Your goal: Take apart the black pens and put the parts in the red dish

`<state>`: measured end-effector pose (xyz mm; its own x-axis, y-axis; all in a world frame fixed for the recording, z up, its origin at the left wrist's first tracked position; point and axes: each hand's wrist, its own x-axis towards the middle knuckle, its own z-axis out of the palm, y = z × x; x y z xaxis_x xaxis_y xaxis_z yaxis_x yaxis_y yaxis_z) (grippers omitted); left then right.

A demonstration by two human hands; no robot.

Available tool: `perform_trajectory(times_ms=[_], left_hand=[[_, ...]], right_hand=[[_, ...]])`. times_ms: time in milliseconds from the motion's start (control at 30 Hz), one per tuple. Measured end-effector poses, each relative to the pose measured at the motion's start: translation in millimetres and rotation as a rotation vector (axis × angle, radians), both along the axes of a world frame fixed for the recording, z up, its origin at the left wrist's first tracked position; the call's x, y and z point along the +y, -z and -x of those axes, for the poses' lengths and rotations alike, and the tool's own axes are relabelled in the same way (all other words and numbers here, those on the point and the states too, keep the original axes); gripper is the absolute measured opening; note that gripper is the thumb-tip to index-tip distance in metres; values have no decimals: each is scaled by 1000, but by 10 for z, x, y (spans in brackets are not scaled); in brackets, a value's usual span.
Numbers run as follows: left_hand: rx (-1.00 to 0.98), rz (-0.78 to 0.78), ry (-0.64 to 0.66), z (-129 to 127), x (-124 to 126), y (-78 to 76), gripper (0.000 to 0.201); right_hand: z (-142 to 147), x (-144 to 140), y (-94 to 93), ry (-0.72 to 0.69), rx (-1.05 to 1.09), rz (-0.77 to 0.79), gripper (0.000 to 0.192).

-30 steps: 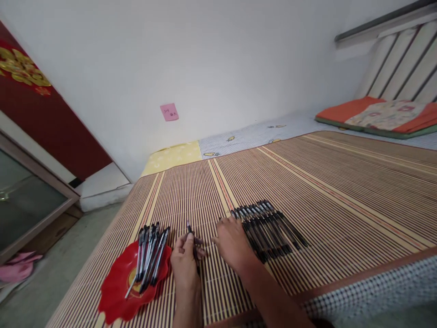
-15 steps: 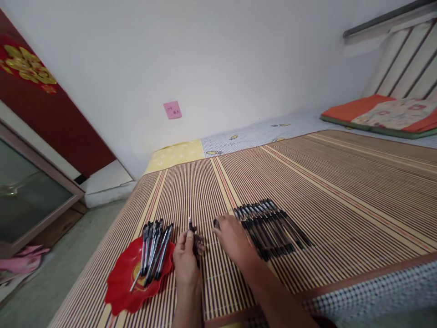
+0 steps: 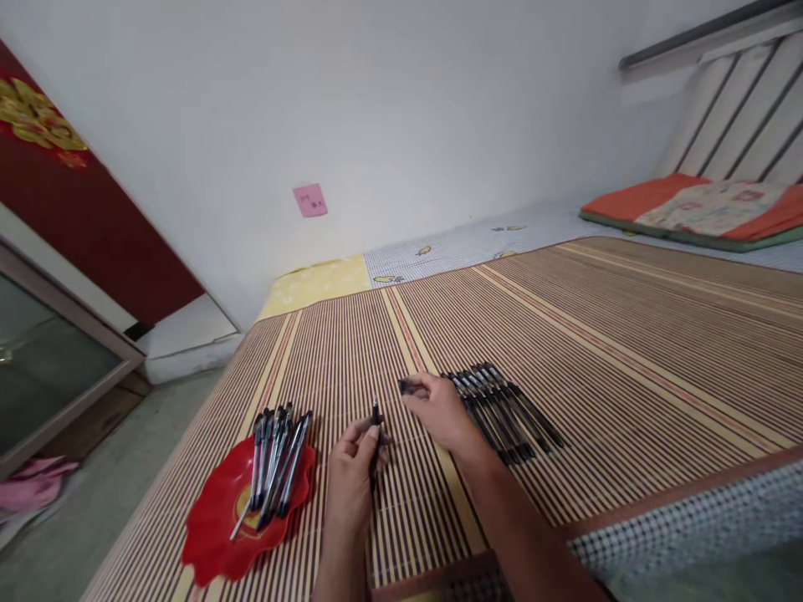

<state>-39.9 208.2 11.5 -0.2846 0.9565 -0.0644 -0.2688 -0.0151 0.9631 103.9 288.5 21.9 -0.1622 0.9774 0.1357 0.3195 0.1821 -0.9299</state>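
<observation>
My left hand [image 3: 359,456] is closed around a black pen [image 3: 375,414], its bare silvery tip pointing up and away from me. To the right, my right hand [image 3: 436,405] pinches a small black pen cap [image 3: 405,387] between thumb and fingers, apart from the pen. Beside and partly behind that hand lies a row of black pens [image 3: 502,410], set side by side on the striped mat. Left of my left hand, several clear-barrelled pens [image 3: 276,460] rest in a loose bunch on a red scalloped plate [image 3: 213,518].
The striped bamboo mat [image 3: 339,343] covers the bed, with a checked sheet [image 3: 677,518] at its near edge. An orange folded cushion [image 3: 677,201] lies at the far right. A pink note [image 3: 310,201] is stuck on the white wall [image 3: 439,109].
My left hand with the pen has moved right, nearer my right hand. The right hand with the cap has risen slightly away from the row. The view has shifted a little.
</observation>
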Motion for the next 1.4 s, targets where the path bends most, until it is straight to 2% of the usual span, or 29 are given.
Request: perform_trajectory(times_ms=[67,200,300,467,733,1033,1267,1400], left_hand=[[23,2,35,-30,-4,-22,37],[42,-9,75,-82,-6,-46,34],[76,-25,107,-104,-13,-35,31],[99,-43,105,-108,-27,-2,30],[54,-47,110,-108,-27,-64,30],[-92,-37,162,-111,-53,-44,35],[-302,-44,167,-145,-66,-69,50],[-390,-49,171,-165,-78,-69,47]], right_hand=[[-61,18,-31,8,247,46,21],[-95,-26,-106,-31,886,198,27],[-68,-51,-158,-64,1006,212,27],[-40,-54,-166,-118,1017,235,28],[-28,-94,-152,-257,893,282,29],[-43,-116,-139,-329,797,298,30],[20,-159,-100,-414,729,307,32],[44,-182,-103,-419,725,290,30]])
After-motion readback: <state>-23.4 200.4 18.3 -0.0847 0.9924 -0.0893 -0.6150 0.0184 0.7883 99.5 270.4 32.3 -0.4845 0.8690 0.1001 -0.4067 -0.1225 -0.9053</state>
